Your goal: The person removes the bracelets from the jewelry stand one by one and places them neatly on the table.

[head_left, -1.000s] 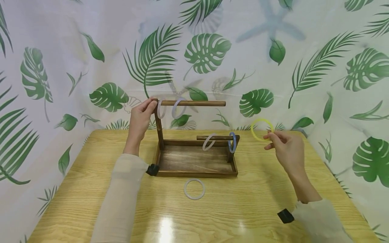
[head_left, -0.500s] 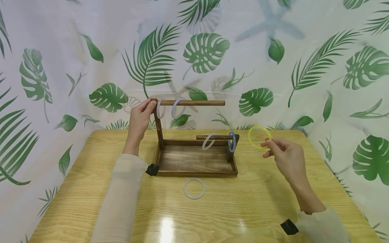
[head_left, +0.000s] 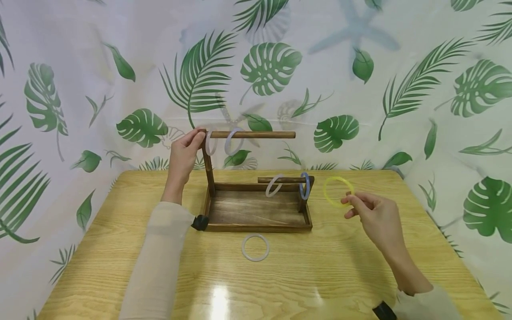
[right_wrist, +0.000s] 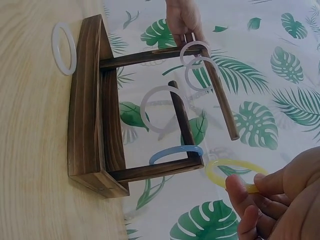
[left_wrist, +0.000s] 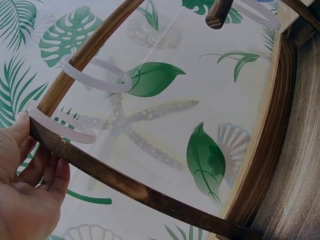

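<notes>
My left hand (head_left: 184,155) grips the top of the tall post on a dark wooden bangle stand (head_left: 256,229). Two pale bangles hang on the upper bar: a pinkish one (left_wrist: 60,125) by the post and a lilac one (left_wrist: 95,74) farther along. On the lower bar hang a whitish bangle (head_left: 269,192) and a blue bangle (head_left: 307,186), the blue one close to the short post. To the right of the stand, my right hand (head_left: 378,218) pinches a yellow bangle (head_left: 326,194) between thumb and fingertips, held up apart from the stand.
A white bangle (head_left: 244,251) lies flat on the wooden table (head_left: 320,275) in front of the stand's tray. Behind the table hangs a leaf-patterned cloth (head_left: 280,89). The free ends of both bars show, the upper pointing right and the lower pointing left.
My right hand has lowered the yellow bangle and brought it slightly left, toward the stand. My left hand has kept its hold on the post.
</notes>
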`<state>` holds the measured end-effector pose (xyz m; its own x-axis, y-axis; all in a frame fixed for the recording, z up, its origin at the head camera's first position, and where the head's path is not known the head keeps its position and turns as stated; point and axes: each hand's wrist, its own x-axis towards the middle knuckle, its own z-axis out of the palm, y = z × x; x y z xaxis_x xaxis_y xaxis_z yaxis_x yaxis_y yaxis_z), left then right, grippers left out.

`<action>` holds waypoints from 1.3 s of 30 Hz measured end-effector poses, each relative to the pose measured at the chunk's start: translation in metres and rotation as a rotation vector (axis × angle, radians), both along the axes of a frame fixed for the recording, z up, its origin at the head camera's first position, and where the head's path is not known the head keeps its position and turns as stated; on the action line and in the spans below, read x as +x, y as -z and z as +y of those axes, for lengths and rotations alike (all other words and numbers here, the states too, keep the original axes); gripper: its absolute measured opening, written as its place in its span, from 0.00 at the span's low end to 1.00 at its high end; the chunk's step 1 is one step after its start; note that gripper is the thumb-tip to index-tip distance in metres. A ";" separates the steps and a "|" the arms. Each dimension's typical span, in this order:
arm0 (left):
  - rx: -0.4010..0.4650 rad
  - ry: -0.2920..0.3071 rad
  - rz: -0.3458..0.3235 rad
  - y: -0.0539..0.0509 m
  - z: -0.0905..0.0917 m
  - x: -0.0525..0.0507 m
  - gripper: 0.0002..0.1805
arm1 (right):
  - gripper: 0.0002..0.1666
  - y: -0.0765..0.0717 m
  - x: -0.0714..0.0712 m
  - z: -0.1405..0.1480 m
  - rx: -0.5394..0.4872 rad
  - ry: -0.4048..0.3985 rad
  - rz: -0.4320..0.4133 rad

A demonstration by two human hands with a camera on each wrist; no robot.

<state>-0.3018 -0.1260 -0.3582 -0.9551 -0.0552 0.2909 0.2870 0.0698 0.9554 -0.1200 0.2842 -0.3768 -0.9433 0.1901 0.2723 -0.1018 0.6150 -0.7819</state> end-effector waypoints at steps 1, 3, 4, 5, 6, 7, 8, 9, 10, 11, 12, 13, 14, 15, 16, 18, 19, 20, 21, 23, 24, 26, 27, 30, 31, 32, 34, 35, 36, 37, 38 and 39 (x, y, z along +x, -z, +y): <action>0.003 0.002 0.001 0.000 0.000 0.000 0.22 | 0.19 0.001 0.001 0.000 -0.001 -0.005 -0.002; 0.005 0.005 0.002 -0.001 0.000 0.001 0.22 | 0.19 0.002 0.004 0.000 -0.005 -0.016 -0.007; 0.007 0.007 0.002 -0.001 0.001 0.001 0.22 | 0.19 0.002 0.005 0.000 -0.003 -0.021 -0.009; 0.009 0.009 0.002 -0.001 0.001 0.001 0.22 | 0.19 0.003 0.006 0.000 -0.002 -0.024 -0.014; 0.010 0.009 0.003 -0.001 0.001 0.001 0.22 | 0.19 0.003 0.008 0.000 -0.001 -0.027 -0.019; 0.011 0.010 0.004 -0.001 0.001 0.000 0.22 | 0.19 0.004 0.009 0.000 0.001 -0.029 -0.025; 0.012 0.010 0.005 0.000 0.001 0.000 0.23 | 0.19 0.005 0.010 0.000 0.000 -0.032 -0.031; 0.011 0.010 0.007 0.000 0.001 -0.001 0.23 | 0.19 0.005 0.011 0.000 0.001 -0.033 -0.040; 0.014 0.011 0.009 0.000 0.001 -0.002 0.23 | 0.19 0.006 0.013 0.000 0.001 -0.035 -0.048; 0.016 0.012 0.012 0.001 0.002 -0.002 0.23 | 0.19 0.007 0.014 -0.001 -0.002 -0.036 -0.057; 0.016 0.012 0.014 0.001 0.002 -0.002 0.23 | 0.19 0.008 0.015 -0.001 -0.003 -0.038 -0.066; 0.018 0.014 0.016 0.001 0.002 -0.003 0.23 | 0.19 0.008 0.016 -0.002 -0.005 -0.039 -0.075; 0.019 0.014 0.017 0.001 0.002 -0.003 0.23 | 0.19 0.009 0.017 -0.003 -0.008 -0.041 -0.083; 0.020 0.014 0.019 0.001 0.002 -0.003 0.23 | 0.19 0.009 0.017 -0.004 -0.008 -0.043 -0.091; 0.020 0.014 0.020 0.001 0.002 -0.002 0.23 | 0.19 0.010 0.018 -0.006 -0.009 -0.045 -0.100; 0.019 0.012 0.020 0.001 0.002 -0.003 0.23 | 0.19 0.010 0.019 -0.008 -0.005 -0.050 -0.117; 0.021 0.013 0.020 0.000 0.002 -0.003 0.23 | 0.19 0.011 0.020 -0.009 -0.003 -0.052 -0.123; 0.022 0.013 0.018 0.001 0.002 -0.003 0.23 | 0.19 0.011 0.020 -0.009 -0.001 -0.056 -0.128; 0.020 0.013 0.018 0.001 0.002 -0.003 0.23 | 0.19 0.011 0.021 -0.010 0.003 -0.059 -0.131; 0.017 0.014 0.015 0.001 0.002 -0.003 0.23 | 0.18 0.012 0.022 -0.011 0.009 -0.069 -0.133; 0.015 0.014 0.015 0.001 0.002 -0.002 0.23 | 0.17 0.012 0.022 -0.011 0.011 -0.075 -0.132; 0.006 0.010 0.012 0.001 0.001 -0.002 0.24 | 0.16 0.014 0.022 -0.012 0.010 -0.088 -0.135; 0.001 0.009 0.011 0.001 0.001 -0.002 0.24 | 0.15 0.015 0.022 -0.013 0.013 -0.094 -0.138; 0.000 0.008 0.009 0.001 0.000 -0.001 0.24 | 0.14 0.019 0.023 -0.017 0.019 -0.111 -0.159; -0.001 0.007 0.007 0.001 0.000 -0.001 0.24 | 0.13 0.020 0.023 -0.019 0.021 -0.115 -0.168; -0.001 0.007 0.006 0.001 0.000 -0.001 0.24 | 0.13 0.022 0.023 -0.021 0.019 -0.120 -0.173; -0.001 0.005 0.007 0.001 0.000 -0.002 0.25 | 0.13 0.024 0.023 -0.026 0.014 -0.130 -0.194; -0.002 0.005 0.007 0.001 0.000 -0.002 0.25 | 0.13 0.025 0.023 -0.029 0.007 -0.134 -0.203; -0.002 0.004 0.007 0.002 0.000 -0.003 0.25 | 0.13 0.026 0.023 -0.031 -0.002 -0.138 -0.214; -0.002 0.003 0.007 0.002 0.000 -0.003 0.25 | 0.13 0.027 0.022 -0.034 -0.011 -0.142 -0.222; -0.002 0.003 0.009 0.002 0.000 -0.003 0.25 | 0.13 0.027 0.022 -0.036 -0.024 -0.147 -0.228; -0.001 0.004 0.010 0.002 0.000 -0.004 0.25 | 0.12 0.028 0.022 -0.038 -0.029 -0.149 -0.237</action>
